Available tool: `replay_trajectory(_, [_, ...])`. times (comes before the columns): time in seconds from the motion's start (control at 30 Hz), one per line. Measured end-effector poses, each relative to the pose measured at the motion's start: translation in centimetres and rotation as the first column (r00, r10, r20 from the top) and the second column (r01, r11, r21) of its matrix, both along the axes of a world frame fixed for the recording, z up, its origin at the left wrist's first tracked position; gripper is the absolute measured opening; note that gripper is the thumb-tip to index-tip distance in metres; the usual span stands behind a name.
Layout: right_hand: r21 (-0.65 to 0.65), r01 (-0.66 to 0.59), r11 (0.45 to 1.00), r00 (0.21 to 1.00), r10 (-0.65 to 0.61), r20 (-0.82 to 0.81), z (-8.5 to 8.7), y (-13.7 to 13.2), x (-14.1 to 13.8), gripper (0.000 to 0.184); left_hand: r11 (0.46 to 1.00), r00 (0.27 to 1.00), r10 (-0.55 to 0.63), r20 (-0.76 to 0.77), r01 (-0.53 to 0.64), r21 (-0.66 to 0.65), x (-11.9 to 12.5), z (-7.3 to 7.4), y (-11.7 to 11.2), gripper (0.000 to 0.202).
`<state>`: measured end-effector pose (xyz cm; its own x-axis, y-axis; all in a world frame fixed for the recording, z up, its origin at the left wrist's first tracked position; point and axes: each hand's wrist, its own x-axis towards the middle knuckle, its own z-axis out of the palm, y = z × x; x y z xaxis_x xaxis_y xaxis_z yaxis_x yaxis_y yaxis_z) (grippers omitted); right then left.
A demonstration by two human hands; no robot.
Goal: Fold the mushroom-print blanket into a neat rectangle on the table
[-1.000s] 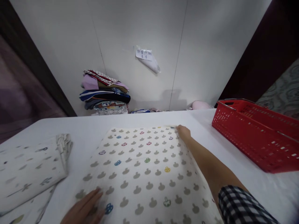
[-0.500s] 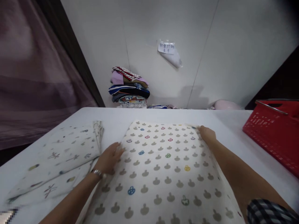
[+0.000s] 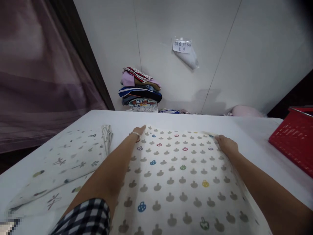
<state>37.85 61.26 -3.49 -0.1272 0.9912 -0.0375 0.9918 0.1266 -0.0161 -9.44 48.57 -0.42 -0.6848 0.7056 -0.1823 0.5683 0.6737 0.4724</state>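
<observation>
Head view: on my remote feed, the mushroom-print cloth [image 3: 176, 192] lies spread on the white table [image 3: 124, 120], its far edge short of the table's back edge.
Left hand [image 3: 139, 130]: has moved up from the cloth's left side to its far-left corner; a fingertip touches that corner. Whether it pinches fabric I cannot tell, since mostly the back of the hand shows.
Right hand [image 3: 228, 144]: closed on the far-right corner, as half a second ago; the edge beside it is slightly raised.
Change, meaning: a hand is now at each far corner, so I judge the far edge ready to be handled from both ends.
Leaf-print cloth [image 3: 73, 156]: folded, left of the left forearm [image 3: 114, 163], which hides part of it.
Red basket [image 3: 293, 140]: cut off by the right border; contents not visible to me.
Near edge of cloth: below the frame.
Pixelated patch [image 3: 8, 227]: lower-left corner, I can't identify it.
</observation>
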Motion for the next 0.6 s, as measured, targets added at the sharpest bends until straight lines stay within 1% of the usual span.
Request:
replay_trajectory(0.07, [0.005, -0.002, 1.0, 1.0, 0.002, 0.005, 0.1, -0.1, 0.0, 0.05, 1.0, 0.999, 0.018, 0.036, -0.018, 0.002, -0.3, 0.1, 0.3, 0.056])
replay_trajectory(0.13, [0.007, -0.01, 1.0, 1.0, 0.01, 0.01, 0.1, -0.1, -0.3, 0.049, 0.999, 0.999, 0.017, 0.033, -0.019, 0.048, -0.8, 0.4, 0.3, 0.054])
replay_trajectory(0.2, [0.006, -0.024, 1.0, 1.0, 0.024, 0.008, 0.1, 0.0, -0.9, 0.05, 0.994, 0.999, 0.028, -0.016, -0.026, 0.103, -1.3, 0.4, -0.1, 0.05])
replay_trajectory(0.23, [0.002, -0.029, 1.0, 1.0, 0.029, 0.005, 0.1, 0.1, -1.2, 0.05, 0.993, 0.998, 0.044, -0.053, -0.038, 0.11, -1.6, 0.3, -0.3, 0.048])
replay_trajectory(0.33, [-0.004, -0.027, 1.0, 1.0, 0.027, -0.004, -0.1, 0.6, -2.1, 0.05, 0.994, 0.988, 0.091, -0.124, -0.083, 0.069, -1.9, -0.4, -0.8, 0.045])
replay_trajectory(0.4, [0.003, -0.024, 1.0, 1.0, 0.024, -0.006, -0.2, 1.0, -2.4, 0.049, 0.994, 0.985, 0.107, -0.132, -0.102, 0.045, -1.9, -0.8, -0.9, 0.046])
replay_trajectory(0.47, [0.008, -0.019, 1.0, 1.0, 0.019, -0.007, -0.1, 1.3, -2.5, 0.05, 0.992, 0.987, 0.114, -0.116, -0.107, 0.06, -1.7, -1.0, -1.0, 0.05])
replay_trajectory(0.53, [0.001, -0.013, 1.0, 1.0, 0.013, -0.013, 0.1, 1.3, -2.4, 0.05, 0.994, 0.99, 0.082, -0.119, -0.072, 0.088, -1.5, -0.8, -1.2, 0.056])
replay_trajectory(0.6, [-0.007, -0.016, 1.0, 0.999, 0.016, -0.029, 0.5, 0.8, -2.4, 0.049, 0.993, 0.984, -0.021, -0.175, 0.041, 0.111, -1.1, -0.6, -2.0, 0.059])
